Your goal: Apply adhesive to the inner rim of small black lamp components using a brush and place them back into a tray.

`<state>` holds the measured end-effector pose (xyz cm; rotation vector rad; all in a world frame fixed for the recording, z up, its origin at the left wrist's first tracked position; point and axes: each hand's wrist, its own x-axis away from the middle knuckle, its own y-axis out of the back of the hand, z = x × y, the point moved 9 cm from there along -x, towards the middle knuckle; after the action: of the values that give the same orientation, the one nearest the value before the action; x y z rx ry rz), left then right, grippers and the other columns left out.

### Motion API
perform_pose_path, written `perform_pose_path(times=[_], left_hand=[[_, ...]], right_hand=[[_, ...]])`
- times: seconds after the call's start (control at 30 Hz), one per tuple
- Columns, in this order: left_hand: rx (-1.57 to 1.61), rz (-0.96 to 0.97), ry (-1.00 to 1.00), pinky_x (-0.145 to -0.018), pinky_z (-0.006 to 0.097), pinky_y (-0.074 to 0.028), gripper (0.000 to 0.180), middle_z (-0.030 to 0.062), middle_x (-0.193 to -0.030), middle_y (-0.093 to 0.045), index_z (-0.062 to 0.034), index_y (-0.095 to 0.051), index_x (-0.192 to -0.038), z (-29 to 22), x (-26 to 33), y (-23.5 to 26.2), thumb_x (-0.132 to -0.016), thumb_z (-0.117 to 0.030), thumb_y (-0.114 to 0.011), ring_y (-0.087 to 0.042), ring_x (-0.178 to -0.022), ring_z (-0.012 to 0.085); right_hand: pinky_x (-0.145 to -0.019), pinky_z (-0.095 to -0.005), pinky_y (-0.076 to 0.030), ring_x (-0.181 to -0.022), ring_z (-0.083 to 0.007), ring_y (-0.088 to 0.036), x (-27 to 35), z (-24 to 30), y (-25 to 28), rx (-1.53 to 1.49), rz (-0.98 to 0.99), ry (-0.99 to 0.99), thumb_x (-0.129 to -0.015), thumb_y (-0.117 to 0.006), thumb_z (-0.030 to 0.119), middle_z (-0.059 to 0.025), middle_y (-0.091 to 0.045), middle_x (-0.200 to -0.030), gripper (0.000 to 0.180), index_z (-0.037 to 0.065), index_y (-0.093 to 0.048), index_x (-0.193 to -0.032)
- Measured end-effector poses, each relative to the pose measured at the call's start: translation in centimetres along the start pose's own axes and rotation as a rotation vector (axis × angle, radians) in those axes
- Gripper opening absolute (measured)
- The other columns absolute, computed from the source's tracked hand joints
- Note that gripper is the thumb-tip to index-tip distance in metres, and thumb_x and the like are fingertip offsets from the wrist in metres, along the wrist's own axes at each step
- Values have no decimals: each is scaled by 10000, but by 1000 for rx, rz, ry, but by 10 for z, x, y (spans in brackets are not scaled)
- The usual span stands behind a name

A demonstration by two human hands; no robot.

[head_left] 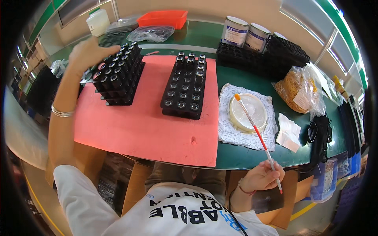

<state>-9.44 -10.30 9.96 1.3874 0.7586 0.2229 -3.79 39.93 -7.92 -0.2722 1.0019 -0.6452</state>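
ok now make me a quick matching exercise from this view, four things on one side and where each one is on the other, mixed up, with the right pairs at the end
Things
1. paintbrush
2. pink mat
3. orange-red tray
4. round dish

Places
A. on the patterned white sheet
B. at the far side of the green table
C. in the right hand
D. under the two black racks

Right pairs: 1-C, 2-D, 3-B, 4-A
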Motion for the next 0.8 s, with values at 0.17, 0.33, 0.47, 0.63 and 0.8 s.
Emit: perform_pose_path(times=[0.17, 0.33, 0.47, 0.63, 0.8], left_hand=[[-81, 24, -24, -733, 378, -447, 714, 210, -881, -596, 34, -598, -880, -22, 2, -24, -551, -600, -580, -576, -850, 327], [-122, 90, -3, -736, 374, -447, 696, 201, -872, -602, 22, -621, -837, -16, -10, -39, -541, -606, -576, -579, -848, 321], [-171, 155, -16, -746, 370, -443, 731, 190, -899, -601, 7, -625, -864, -22, -17, -45, -537, -642, -550, -574, -865, 319], [-234, 226, -78, -764, 374, -436, 754, 185, -933, -594, -7, -627, -876, -28, -21, -45, -532, -671, -532, -566, -884, 319], [-243, 234, -180, -739, 378, -443, 829, 261, -863, -580, 84, -600, -830, -32, -27, -52, -541, -689, -515, -573, -830, 360]], right_hand=[[-422, -175, -341, -458, -106, -443, 0, 3, -5, -5, 31, 21, -856, -453, 346, -68, -482, -549, 313, 35, -486, -831], [-403, -164, -336, -437, -91, -438, -1, 3, -7, 9, 71, 27, -853, -456, 355, -61, -482, -542, 324, 33, -485, -828], [-434, -161, -353, -467, -89, -458, 0, 3, -5, -20, 63, 33, -861, -453, 326, -52, -494, -573, 294, 36, -477, -814], [-493, -171, -361, -502, -89, -466, 1, 0, -5, -82, 68, 13, -871, -441, 291, -41, -499, -617, 257, 38, -459, -825], [-480, -184, -315, -471, -87, -416, 1, 1, -4, -18, 37, 33, -884, -407, 286, -36, -464, -596, 262, 33, -459, -840]])
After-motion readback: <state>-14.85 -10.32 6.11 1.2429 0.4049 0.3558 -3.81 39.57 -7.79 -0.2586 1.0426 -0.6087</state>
